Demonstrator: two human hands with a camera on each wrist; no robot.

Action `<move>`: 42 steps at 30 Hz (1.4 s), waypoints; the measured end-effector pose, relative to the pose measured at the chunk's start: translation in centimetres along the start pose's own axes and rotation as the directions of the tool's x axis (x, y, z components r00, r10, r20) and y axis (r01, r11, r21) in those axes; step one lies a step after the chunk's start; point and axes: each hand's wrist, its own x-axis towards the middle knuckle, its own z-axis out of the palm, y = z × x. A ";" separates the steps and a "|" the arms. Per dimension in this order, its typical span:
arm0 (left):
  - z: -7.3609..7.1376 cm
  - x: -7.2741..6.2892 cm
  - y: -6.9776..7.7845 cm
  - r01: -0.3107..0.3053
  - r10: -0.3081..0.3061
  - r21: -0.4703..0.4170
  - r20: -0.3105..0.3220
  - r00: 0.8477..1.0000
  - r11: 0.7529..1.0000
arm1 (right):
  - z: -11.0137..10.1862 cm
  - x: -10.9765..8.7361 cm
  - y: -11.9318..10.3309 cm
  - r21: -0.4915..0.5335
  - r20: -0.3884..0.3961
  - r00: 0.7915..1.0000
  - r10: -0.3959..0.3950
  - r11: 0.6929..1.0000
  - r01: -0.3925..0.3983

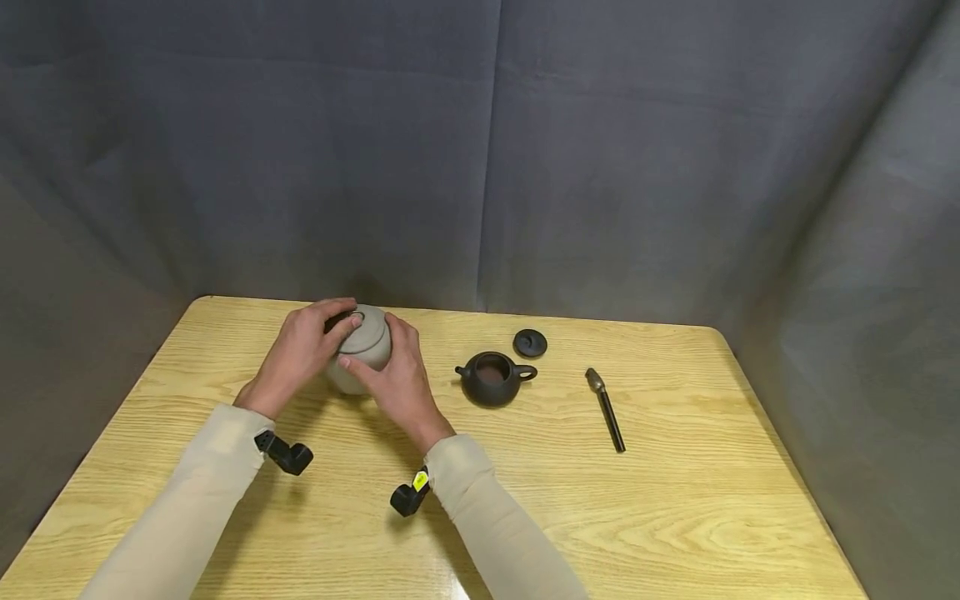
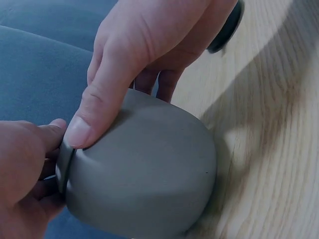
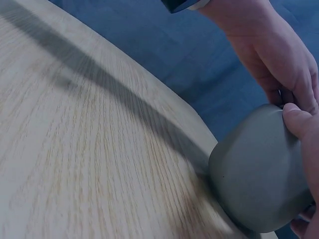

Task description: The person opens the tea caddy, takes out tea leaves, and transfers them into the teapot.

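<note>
Nearest: two pale sleeves (image 1: 180, 508), the left and right arms reaching in over the pale wood-grain bench (image 1: 697, 492). Small black device strapped at each wrist, the right one (image 1: 408, 497) with a yellow patch.

Right hand (image 1: 401, 379): grasping the jar (image 2: 144, 164) by its body, thumb across the near side, fingers round the other side.

Black-handled tool (image 1: 611, 421): well off to the right, lying flat, handle end toward the person, dark brownish head pointing away.

Dark teapot (image 1: 480, 396): between jar and tool, upright, mouth uncovered, brownish inside. Spout points left toward the jar, handle right. Apart from both hands.

Jar itself: grey, smooth, rounded, left of the teapot toward the far side of the bench, base down on the surface.

Left hand (image 1: 300, 350): grasping the grey lid (image 1: 367, 333), thumb by the small ring-like mark on top, fingers bent over its far edge. Lid sits on the jar; wrist view shows its rim right against the body.

Black lid (image 1: 530, 343): just behind and right of the teapot, flat on the bench.

Farthest: dark grey cloth (image 1: 615, 158) hanging behind the bench and down both sides.
</note>
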 end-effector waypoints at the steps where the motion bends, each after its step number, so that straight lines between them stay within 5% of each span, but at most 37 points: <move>1: -0.1 0.1 0.0 -0.005 0.005 -0.002 0.003 1.000 1.000 | 0.0 0.0 0.0 0.002 -0.001 1.000 0.002 1.000 -0.002; 11: -0.9 1.0 0.7 0.046 -0.043 -0.059 0.040 0.998 0.997 | 0.3 0.1 -0.1 0.009 0.001 1.000 0.009 1.000 -0.009; 22: -0.8 0.0 0.5 -0.036 0.037 0.009 -0.118 0.992 0.999 | -0.3 0.6 -1.0 -0.073 0.026 1.000 -0.007 0.997 0.009; 32: -0.4 0.4 1.1 -0.072 0.082 0.063 -0.176 0.981 0.995 | -0.3 0.9 -0.2 0.036 0.022 1.000 0.020 0.999 -0.021; 36: -0.2 0.4 1.0 -0.007 0.008 0.004 -0.220 0.976 1.000 | 0.1 0.9 -0.1 0.034 0.026 1.000 0.016 0.999 -0.017; 39: -0.1 0.4 0.8 0.066 -0.101 -0.141 -0.261 0.960 0.988 | 0.1 0.9 -0.1 0.035 0.026 1.000 0.018 0.999 -0.019; 42: -1.5 1.2 1.5 0.123 -0.261 -0.366 -0.355 0.898 0.922 | -0.1 1.0 -0.2 0.039 0.017 1.000 0.024 0.999 -0.025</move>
